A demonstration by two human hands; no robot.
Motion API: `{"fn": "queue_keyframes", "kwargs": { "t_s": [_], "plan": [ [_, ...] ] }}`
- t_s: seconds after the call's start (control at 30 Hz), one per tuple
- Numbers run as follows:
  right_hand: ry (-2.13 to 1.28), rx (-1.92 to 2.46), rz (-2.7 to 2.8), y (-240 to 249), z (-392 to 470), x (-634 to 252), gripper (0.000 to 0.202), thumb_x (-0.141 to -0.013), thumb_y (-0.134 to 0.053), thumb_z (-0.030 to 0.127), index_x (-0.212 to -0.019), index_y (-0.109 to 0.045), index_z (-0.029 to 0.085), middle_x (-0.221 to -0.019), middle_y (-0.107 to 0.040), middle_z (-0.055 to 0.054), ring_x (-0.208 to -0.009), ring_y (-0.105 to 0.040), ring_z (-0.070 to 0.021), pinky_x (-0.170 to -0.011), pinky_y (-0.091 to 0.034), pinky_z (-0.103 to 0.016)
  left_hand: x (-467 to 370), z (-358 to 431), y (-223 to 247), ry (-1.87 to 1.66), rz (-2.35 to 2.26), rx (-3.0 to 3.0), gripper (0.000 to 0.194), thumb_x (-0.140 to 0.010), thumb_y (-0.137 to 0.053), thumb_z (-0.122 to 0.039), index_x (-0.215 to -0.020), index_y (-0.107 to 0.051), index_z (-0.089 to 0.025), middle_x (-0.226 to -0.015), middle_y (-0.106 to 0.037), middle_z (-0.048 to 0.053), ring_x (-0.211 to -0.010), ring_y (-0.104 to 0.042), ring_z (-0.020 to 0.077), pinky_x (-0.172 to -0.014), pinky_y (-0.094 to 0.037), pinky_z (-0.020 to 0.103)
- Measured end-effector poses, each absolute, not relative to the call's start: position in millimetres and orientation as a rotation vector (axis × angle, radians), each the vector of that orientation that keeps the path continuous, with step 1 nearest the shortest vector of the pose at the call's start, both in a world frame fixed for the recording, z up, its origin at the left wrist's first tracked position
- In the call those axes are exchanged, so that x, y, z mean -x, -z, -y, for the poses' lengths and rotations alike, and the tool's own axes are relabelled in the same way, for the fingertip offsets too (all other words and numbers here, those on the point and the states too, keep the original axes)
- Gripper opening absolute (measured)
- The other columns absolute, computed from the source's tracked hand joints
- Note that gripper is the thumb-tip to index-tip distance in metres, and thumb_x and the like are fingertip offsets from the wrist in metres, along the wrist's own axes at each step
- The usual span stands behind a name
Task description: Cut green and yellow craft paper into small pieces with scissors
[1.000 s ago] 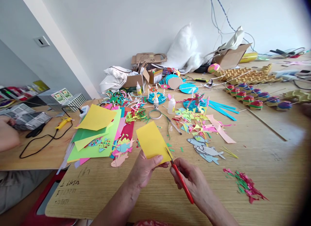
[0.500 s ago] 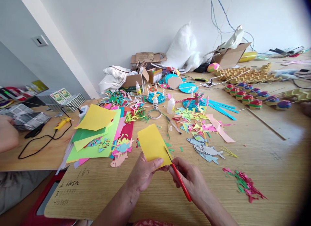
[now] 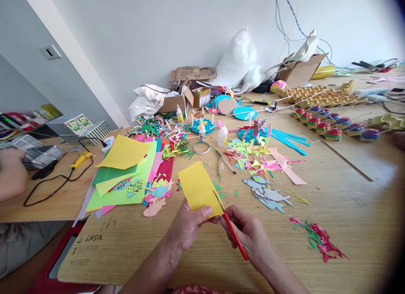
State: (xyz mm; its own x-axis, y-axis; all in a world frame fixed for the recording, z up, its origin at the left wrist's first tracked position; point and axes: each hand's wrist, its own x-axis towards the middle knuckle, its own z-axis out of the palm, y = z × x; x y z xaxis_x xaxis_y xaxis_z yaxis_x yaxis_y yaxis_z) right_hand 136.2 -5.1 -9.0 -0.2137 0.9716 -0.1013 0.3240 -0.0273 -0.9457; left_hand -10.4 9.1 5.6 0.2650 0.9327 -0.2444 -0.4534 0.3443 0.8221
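Note:
A yellow sheet of paper (image 3: 200, 187) is pinched at its lower edge by my left hand (image 3: 189, 226), thumb on top. My right hand (image 3: 245, 230) grips red-handled scissors (image 3: 234, 235). Their dark blades lie at the sheet's right edge, with one blade over its face; how far any cut runs I cannot make out. Paper fish (image 3: 268, 196) in grey and blue lie beyond my right hand. To the left are more coloured paper fish (image 3: 160, 192), beside a stack of coloured paper (image 3: 123, 155).
Glue bottles (image 3: 222, 136) and a tape roll (image 3: 201, 147) stand mid-table, near paper scraps (image 3: 253, 157). Shredded red and green paper (image 3: 319, 239) lies at right. Painted egg-carton pieces (image 3: 322, 124) sit farther back. Another person's hand (image 3: 12, 173) is at the far left.
The other person's hand at the far left has shifted slightly upward and right. My hands, the yellow paper and the scissors look almost the same.

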Motion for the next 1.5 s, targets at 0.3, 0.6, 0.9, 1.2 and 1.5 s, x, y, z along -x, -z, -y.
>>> {"fn": "queue_keyframes", "kwargs": {
  "t_s": [0.3, 0.6, 0.9, 1.2, 1.5],
  "plan": [
    [-1.226, 1.420, 1.610, 16, 4, -135, 0.027, -0.077, -0.047, 0.039, -0.058, -0.043, 0.020, -0.042, -0.043, 0.007, -0.038, -0.041, -0.0081, -0.037, -0.031, -0.019, 21, -17, -5, -1.153, -0.827, -0.707, 0.023, -0.071, -0.062, -0.026, -0.092, -0.061, -0.017, -0.088, -0.067, 0.005, -0.076, -0.061, 0.0175, -0.066, -0.046, 0.027],
    [-1.286, 1.371, 1.615, 16, 5, -135, 0.025, -0.078, -0.047, 0.037, -0.060, -0.042, 0.020, -0.046, -0.043, 0.007, -0.042, -0.043, -0.0087, -0.041, -0.034, -0.019, 16, -17, -8, -1.184, -0.882, -0.705, 0.029, -0.067, -0.063, -0.019, -0.096, -0.062, -0.017, -0.094, -0.067, 0.005, -0.081, -0.062, 0.0185, -0.070, -0.047, 0.027],
    [-1.420, 1.334, 1.523, 13, 5, -136, 0.018, -0.075, -0.047, 0.032, -0.064, -0.044, 0.020, -0.047, -0.042, 0.007, -0.044, -0.044, -0.0091, -0.042, -0.036, -0.020, 14, -14, -14, -1.153, -0.875, -0.666, 0.033, -0.062, -0.066, -0.018, -0.095, -0.061, -0.017, -0.089, -0.068, 0.006, -0.077, -0.062, 0.0198, -0.067, -0.048, 0.028],
    [-1.496, 1.276, 1.446, 10, 6, -135, 0.013, -0.074, -0.045, 0.028, -0.064, -0.042, 0.020, -0.046, -0.041, 0.009, -0.042, -0.042, -0.0078, -0.041, -0.035, -0.019, 12, -12, -8, -1.109, -0.862, -0.603, 0.028, -0.062, -0.067, -0.018, -0.089, -0.061, -0.015, -0.086, -0.068, 0.006, -0.075, -0.062, 0.0195, -0.066, -0.047, 0.028],
    [-1.438, 1.302, 1.488, 12, 6, -134, 0.018, -0.076, -0.044, 0.032, -0.062, -0.041, 0.020, -0.046, -0.040, 0.008, -0.042, -0.041, -0.0084, -0.041, -0.034, -0.019, 10, -10, -4, -1.116, -0.884, -0.594, 0.028, -0.062, -0.067, -0.019, -0.090, -0.061, -0.016, -0.086, -0.068, 0.005, -0.075, -0.062, 0.0196, -0.067, -0.048, 0.029]
  ]
}}
